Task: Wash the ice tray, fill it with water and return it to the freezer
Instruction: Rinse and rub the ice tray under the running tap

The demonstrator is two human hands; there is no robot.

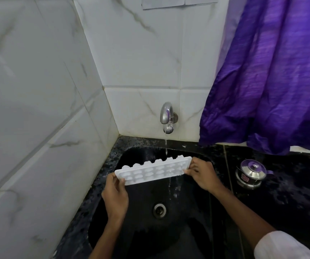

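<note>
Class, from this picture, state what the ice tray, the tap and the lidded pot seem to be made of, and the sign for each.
Ice tray: probably white plastic, matte; thin moulded cups. Tap: polished metal, perhaps chrome-plated; bright mirror-like highlights. Lidded pot: likely stainless steel, glossy; its lid reflects purple.

Purple curtain [273, 71], steel pot [251, 174] (lidded)

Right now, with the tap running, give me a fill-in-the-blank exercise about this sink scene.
1. The left hand and right hand each hold one end of the white ____ tray.
2. Water falls from the tap toward the black ____.
3. The curtain right of the tap is ____.
4. The steel pot on the counter has its ____ on.
Missing words: ice; sink; purple; lid.
</note>
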